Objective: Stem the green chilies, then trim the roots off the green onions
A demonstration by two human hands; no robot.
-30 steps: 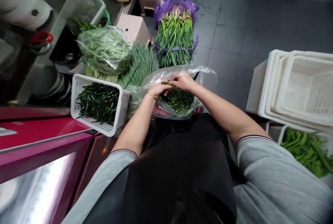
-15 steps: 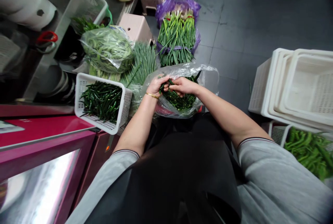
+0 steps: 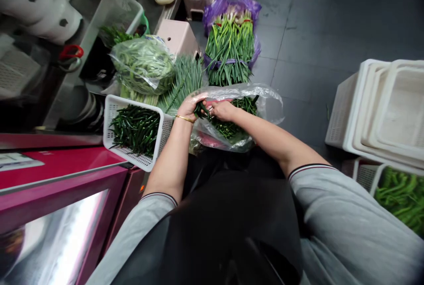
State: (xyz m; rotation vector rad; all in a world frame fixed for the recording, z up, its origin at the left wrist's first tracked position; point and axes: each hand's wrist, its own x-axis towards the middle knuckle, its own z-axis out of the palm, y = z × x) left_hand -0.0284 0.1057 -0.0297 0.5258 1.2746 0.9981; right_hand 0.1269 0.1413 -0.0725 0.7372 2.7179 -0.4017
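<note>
Several dark green chili peppers are bunched in my left hand, whose fingers curl round them over the left side of a clear plastic bag. Close beside it, my right hand is closed, its fingertips pinched at the ends of these peppers; what exactly lies between them is too small to make out. Below and right of my hands, the bag holds a heap of thin green stems and peppers. A white perforated basket full of dark green chili peppers stands to the left of my left forearm.
Ahead lie scallions in a purple bag and a clear bag of green beans. Pink stools stand behind. Stacked white baskets and lighter green peppers are at right; a red cabinet is at left.
My left hand has shifted a little left with the peppers, towards the basket. My right hand has followed leftward and lower. The whole view has slid slightly to the right.
</note>
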